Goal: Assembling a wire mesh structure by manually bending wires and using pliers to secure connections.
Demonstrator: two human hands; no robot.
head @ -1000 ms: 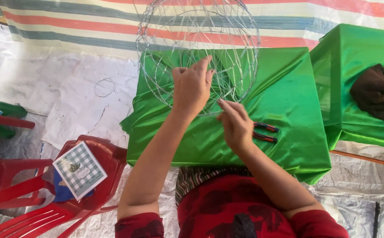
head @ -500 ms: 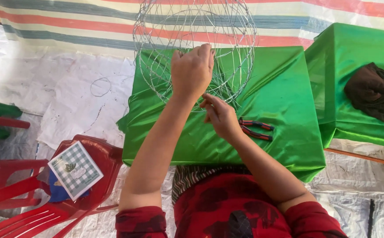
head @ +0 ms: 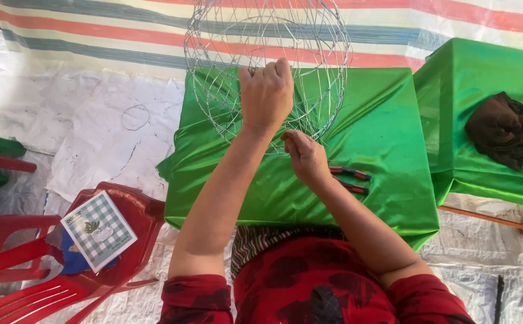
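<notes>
A round cage of thin silver wire stands on a table draped in shiny green cloth. My left hand is closed on the near side of the wire cage, fingers curled around its wires. Just below it, my right hand pinches a wire at the cage's lower edge with its fingers closed. A pair of pliers with red and black handles lies on the green cloth right beside my right hand.
A second green-covered table at the right carries a crumpled dark brown cloth. A red plastic chair at lower left holds a green checked packet. White sheeting and a striped tarp cover the floor.
My right hand moved left and up from the cloth near the pliers to the cage's lower edge. My left hand stayed gripping the cage. The camera view shifted slightly.
</notes>
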